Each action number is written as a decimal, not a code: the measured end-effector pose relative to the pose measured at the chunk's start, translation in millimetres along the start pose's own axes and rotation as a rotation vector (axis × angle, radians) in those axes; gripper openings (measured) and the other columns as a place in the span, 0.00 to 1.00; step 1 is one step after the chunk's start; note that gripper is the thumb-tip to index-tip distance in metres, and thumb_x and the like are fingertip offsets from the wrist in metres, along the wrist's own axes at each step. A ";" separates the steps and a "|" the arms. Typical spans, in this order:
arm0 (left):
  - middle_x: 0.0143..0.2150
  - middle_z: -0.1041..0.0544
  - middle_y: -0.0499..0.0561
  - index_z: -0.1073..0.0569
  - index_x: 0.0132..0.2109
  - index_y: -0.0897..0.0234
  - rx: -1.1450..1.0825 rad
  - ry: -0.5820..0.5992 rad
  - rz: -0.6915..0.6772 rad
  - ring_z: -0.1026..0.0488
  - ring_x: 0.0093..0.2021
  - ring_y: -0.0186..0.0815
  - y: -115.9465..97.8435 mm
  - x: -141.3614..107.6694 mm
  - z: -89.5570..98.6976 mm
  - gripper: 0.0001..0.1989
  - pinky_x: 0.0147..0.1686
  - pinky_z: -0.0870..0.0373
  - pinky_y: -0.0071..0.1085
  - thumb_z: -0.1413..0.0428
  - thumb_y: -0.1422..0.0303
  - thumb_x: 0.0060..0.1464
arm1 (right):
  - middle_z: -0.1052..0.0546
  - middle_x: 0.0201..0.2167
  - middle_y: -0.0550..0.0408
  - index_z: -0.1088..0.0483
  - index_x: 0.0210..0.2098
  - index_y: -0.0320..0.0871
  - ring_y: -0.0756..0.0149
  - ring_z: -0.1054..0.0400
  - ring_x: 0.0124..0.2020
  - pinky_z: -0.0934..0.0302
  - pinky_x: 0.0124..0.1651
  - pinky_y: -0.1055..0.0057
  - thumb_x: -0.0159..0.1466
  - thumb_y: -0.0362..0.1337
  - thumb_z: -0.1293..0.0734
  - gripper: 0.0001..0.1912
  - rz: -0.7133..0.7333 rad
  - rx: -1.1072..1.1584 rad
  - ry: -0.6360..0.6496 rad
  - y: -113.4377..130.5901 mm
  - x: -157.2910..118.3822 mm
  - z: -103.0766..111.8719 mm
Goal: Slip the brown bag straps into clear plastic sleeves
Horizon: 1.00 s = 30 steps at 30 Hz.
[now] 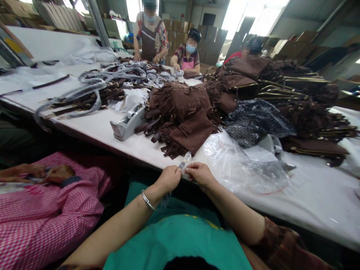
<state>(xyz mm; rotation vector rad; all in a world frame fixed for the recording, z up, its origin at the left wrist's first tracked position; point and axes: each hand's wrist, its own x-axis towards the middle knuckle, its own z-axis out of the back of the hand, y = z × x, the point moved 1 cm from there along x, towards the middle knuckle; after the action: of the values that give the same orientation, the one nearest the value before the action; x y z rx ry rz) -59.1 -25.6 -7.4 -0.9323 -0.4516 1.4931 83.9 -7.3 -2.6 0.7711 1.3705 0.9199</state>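
My left hand [170,177], with a silver bangle on its wrist, is closed at the table's front edge. It pinches a metal clasp wrapped in clear plastic [186,158], whose looped end sticks up past my fingertips. Close beside it, my right hand [200,174] has thumb and fingers pressed together at the clasp's lower end. Whatever lies between those fingers is too small to make out. Some clear plastic hangs below my left wrist. Just beyond my hands lie brown fringed bags [192,131] in a heap, and a grey tape dispenser [126,122] stands to their left.
Plastic-wrapped straps [98,84] are piled on the white table [92,129]. Clear plastic bags [239,161] lie right of my hands, below a tall stack of brown bags [306,112]. A co-worker in a pink checked sleeve [70,198] sits close at left; others work across the table.
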 end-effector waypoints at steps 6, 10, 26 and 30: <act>0.19 0.42 0.40 0.35 0.33 0.65 -0.572 0.157 0.226 0.46 0.16 0.24 -9.4 -7.7 -1.6 0.10 0.18 0.47 0.23 0.52 0.63 0.56 | 0.30 0.14 0.62 0.31 0.24 0.39 0.76 0.40 0.15 0.42 0.18 0.79 0.49 0.31 0.30 0.05 -0.022 0.055 0.023 -4.3 2.0 1.2; 0.19 0.44 0.38 0.35 0.34 0.64 -0.794 0.228 0.267 0.49 0.15 0.22 -12.7 -10.0 -1.8 0.08 0.17 0.50 0.21 0.51 0.63 0.55 | 0.28 0.17 0.59 0.29 0.26 0.38 0.77 0.40 0.15 0.43 0.18 0.79 0.50 0.32 0.29 0.05 -0.043 0.093 0.057 -5.6 5.6 3.8; 0.17 0.50 0.36 0.35 0.34 0.68 -1.823 0.686 0.323 0.48 0.13 0.19 -5.1 -12.4 -1.9 0.07 0.15 0.51 0.16 0.53 0.71 0.61 | 0.27 0.20 0.58 0.27 0.26 0.38 0.76 0.40 0.20 0.48 0.25 0.76 0.45 0.41 0.22 0.16 0.083 0.355 0.318 -6.3 23.6 1.3; 0.16 0.51 0.35 0.38 0.32 0.66 -1.969 0.723 0.319 0.47 0.11 0.20 -7.5 -14.6 -3.2 0.09 0.14 0.53 0.16 0.54 0.70 0.62 | 0.29 0.19 0.61 0.29 0.27 0.39 0.75 0.38 0.20 0.46 0.26 0.76 0.44 0.43 0.21 0.18 0.078 0.426 0.327 -5.7 26.4 -4.9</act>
<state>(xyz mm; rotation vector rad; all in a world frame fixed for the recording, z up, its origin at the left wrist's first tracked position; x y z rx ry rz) -53.0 -39.0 0.5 -2.9748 -1.2518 0.3834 78.9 13.2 -20.2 1.0322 1.8708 0.8490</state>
